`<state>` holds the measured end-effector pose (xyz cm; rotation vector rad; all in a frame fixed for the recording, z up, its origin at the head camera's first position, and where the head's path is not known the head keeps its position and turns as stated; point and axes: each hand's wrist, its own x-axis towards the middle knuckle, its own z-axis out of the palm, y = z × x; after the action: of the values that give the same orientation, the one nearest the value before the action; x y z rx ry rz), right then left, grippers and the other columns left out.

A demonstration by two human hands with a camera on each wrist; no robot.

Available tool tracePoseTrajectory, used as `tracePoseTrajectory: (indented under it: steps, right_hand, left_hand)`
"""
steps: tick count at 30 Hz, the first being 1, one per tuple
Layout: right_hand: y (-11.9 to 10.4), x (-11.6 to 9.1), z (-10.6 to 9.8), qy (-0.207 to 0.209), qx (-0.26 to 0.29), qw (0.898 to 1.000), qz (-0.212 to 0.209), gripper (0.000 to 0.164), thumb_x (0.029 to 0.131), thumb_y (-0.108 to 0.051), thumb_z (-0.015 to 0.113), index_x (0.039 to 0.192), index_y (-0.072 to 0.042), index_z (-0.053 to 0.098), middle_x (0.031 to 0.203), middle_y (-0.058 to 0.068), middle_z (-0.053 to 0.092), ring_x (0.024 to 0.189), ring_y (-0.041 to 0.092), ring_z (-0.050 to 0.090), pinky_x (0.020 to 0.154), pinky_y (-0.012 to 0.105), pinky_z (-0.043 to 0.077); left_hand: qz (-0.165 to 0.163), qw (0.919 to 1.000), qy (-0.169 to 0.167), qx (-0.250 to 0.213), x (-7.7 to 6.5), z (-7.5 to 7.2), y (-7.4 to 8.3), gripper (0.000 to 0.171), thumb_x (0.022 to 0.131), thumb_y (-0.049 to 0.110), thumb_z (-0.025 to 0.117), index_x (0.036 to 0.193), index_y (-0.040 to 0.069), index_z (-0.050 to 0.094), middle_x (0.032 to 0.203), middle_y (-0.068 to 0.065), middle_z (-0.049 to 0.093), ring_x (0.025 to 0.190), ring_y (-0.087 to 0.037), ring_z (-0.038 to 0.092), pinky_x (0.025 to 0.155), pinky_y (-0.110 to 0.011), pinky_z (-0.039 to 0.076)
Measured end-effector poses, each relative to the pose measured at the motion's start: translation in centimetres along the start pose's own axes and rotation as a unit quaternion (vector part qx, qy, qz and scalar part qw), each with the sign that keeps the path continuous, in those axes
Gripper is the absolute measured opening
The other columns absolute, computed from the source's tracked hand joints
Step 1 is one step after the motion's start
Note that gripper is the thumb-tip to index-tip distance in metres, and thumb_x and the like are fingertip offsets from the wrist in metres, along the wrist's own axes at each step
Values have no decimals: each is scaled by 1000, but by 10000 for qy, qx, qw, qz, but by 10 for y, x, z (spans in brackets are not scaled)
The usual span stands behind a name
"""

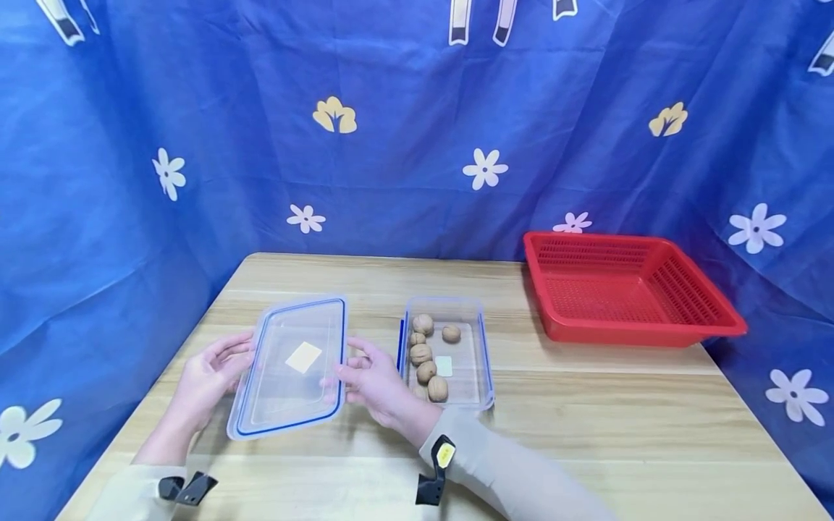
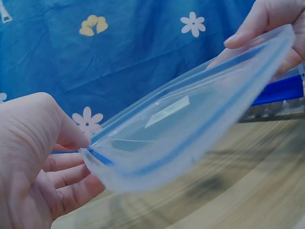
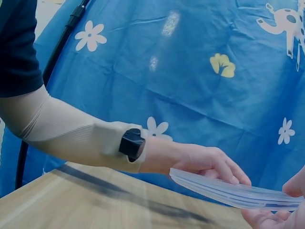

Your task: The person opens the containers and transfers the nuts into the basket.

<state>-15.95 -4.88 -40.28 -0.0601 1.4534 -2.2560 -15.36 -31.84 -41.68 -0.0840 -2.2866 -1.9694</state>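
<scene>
A clear plastic lid (image 1: 276,391) with a blue sealing ring is held tilted above the left of the table. My left hand (image 1: 207,376) pinches its left edge between thumb and fingers. On the opposite edge my right hand (image 1: 381,383) pinches it the same way. Both grips also show in the left wrist view, where the lid (image 2: 190,138) spans from one hand to the other. Right of the right hand stands a clear container (image 1: 470,383) with several walnuts (image 1: 420,354) inside, mostly along its left side. The right forearm partly hides its near left corner.
A red plastic basket (image 1: 625,334) with perforated walls sits at the table's back right corner. The wooden table (image 1: 586,420) is bordered by a blue patterned curtain (image 1: 404,145) at the back and sides.
</scene>
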Motion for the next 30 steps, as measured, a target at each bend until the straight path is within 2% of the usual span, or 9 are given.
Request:
tracePoseTrajectory:
  steps: [4, 10, 16, 19, 23, 25, 30]
  right_hand:
    - [10, 4, 3, 67, -63, 9999, 133, 60, 83, 4, 62, 137, -14, 42, 97, 13, 61, 86, 30, 66, 81, 49, 52]
    - [25, 14, 4, 234, -89, 9993, 268, 65, 81, 7, 62, 139, -11, 40, 95, 16, 61, 80, 31, 66, 69, 44, 57]
    - [36, 22, 0, 391, -304, 9981, 371, 59, 82, 6, 61, 136, -5, 41, 94, 15, 63, 79, 28, 63, 69, 44, 57]
    - [39, 25, 0, 408, -396, 9978, 349, 56, 82, 5, 60, 135, -2, 41, 95, 15, 63, 81, 28, 63, 70, 44, 57]
    - [42, 25, 0, 352, -409, 9981, 312, 57, 84, 5, 58, 136, 2, 37, 100, 17, 61, 88, 31, 62, 73, 46, 56]
    - [43, 25, 0, 320, -453, 9980, 298, 57, 84, 5, 57, 137, 5, 34, 103, 17, 59, 91, 32, 62, 74, 46, 55]
    - [42, 25, 2, 347, -474, 9979, 285, 57, 84, 3, 57, 135, 10, 32, 105, 20, 59, 94, 33, 60, 77, 46, 54]
  left_hand:
    - [-215, 9991, -6, 373, 2, -7, -9, 46, 91, 13, 61, 132, 0, 46, 103, 16, 62, 82, -2, 62, 52, -26, 54]
    - [-434, 9941, 20, 995, 6, -13, -19, 53, 92, 18, 60, 135, -5, 39, 103, 22, 58, 82, -1, 61, 53, -27, 54]
    - [-290, 9897, 45, 1400, 11, -14, -28, 50, 93, 18, 57, 134, -5, 41, 103, 21, 57, 84, 2, 58, 52, -27, 53]
    - [-218, 9865, 46, 1624, 12, -15, -31, 49, 94, 19, 55, 135, -4, 40, 108, 12, 58, 85, 3, 57, 52, -28, 53]
    - [-267, 9829, 3, 1819, 13, -15, -34, 49, 96, 20, 52, 136, -4, 39, 121, -16, 54, 85, 5, 56, 54, -30, 55]
    - [-311, 9811, -11, 1912, 14, -14, -35, 48, 96, 20, 51, 136, -4, 39, 125, -26, 49, 86, 7, 54, 54, -30, 55]
    - [-370, 9751, -18, 2188, 16, -13, -36, 46, 96, 19, 50, 136, -4, 40, 127, -29, 48, 87, 9, 50, 57, -27, 54]
